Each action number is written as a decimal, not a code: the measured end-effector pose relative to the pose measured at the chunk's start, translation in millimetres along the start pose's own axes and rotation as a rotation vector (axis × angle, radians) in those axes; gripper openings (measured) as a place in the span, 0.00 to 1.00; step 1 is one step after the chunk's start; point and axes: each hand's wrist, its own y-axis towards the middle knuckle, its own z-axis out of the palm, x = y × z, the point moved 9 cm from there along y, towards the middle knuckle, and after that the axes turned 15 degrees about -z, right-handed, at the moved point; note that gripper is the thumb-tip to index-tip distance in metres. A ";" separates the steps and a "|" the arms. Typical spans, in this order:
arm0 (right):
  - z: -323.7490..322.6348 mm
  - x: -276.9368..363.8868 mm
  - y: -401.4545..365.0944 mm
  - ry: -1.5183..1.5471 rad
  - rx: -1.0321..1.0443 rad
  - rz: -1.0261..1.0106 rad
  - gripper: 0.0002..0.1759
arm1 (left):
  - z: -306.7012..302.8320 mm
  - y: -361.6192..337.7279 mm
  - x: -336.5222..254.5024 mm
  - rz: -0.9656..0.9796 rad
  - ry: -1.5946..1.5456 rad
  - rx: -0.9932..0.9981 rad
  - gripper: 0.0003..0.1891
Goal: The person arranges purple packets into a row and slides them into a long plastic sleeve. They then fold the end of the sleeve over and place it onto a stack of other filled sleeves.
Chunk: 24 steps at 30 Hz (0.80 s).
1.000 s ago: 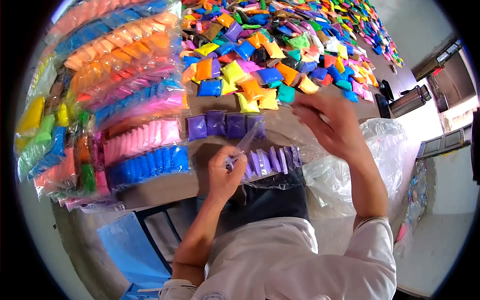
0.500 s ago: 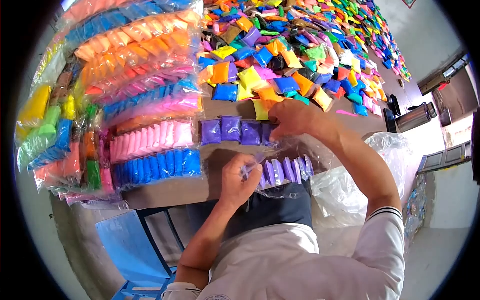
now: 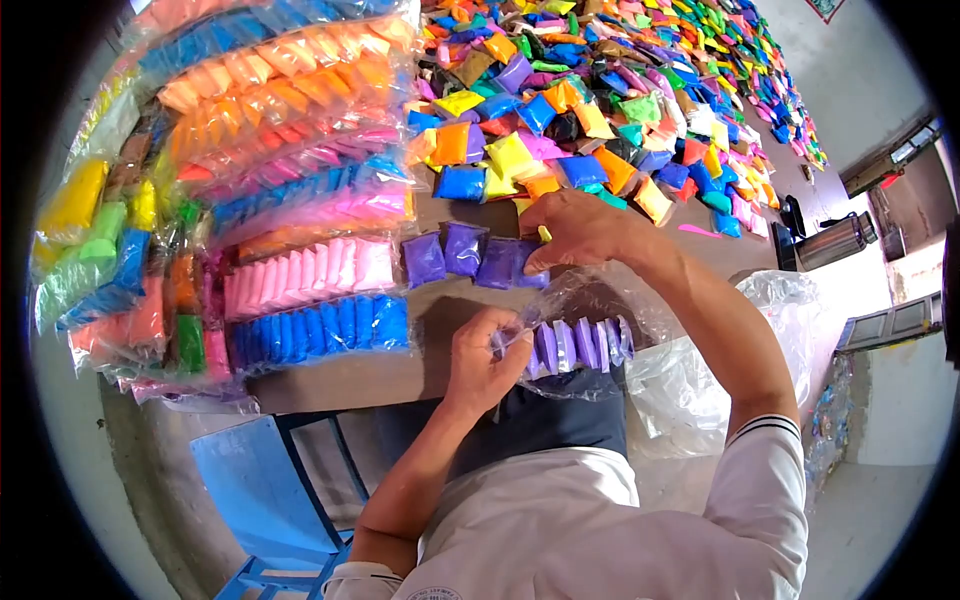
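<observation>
My left hand is closed on the edge of a clear plastic bag at the table's front edge. Inside that bag several light-purple packets stand on edge in a row. Just beyond it, my right hand is closed around the right end of a short row of dark purple packets. Its fingers partly hide the rightmost packet, and the fingertips lie against its face. The packets in this row touch or nearly touch and sit slightly askew.
Filled clear bags of pink packets, blue packets and orange packets are stacked at left. A large heap of mixed coloured packets covers the far table. At right are crumpled clear plastic and a metal flask. A blue chair stands below left.
The purple row has gone from straight to skewed, its right end pulled slightly nearer under my right hand. My left hand keeps its hold on the bag.
</observation>
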 end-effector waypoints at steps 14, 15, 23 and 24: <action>26.4 2.6 25.4 -0.013 0.009 -0.077 0.27 | 0.7 -0.6 -1.2 -0.031 0.030 -0.011 0.07; 26.6 6.1 25.4 -0.011 0.006 -0.074 0.27 | 1.1 -0.9 -1.3 -0.031 0.032 -0.006 0.07; -2.1 1.9 4.8 -0.059 -0.074 -0.064 0.33 | 1.0 0.2 9.7 -0.032 -0.009 -0.048 0.07; -21.3 -3.4 -9.0 -0.008 -0.186 -0.050 0.31 | 1.1 -0.5 6.2 -0.033 -0.004 -0.045 0.06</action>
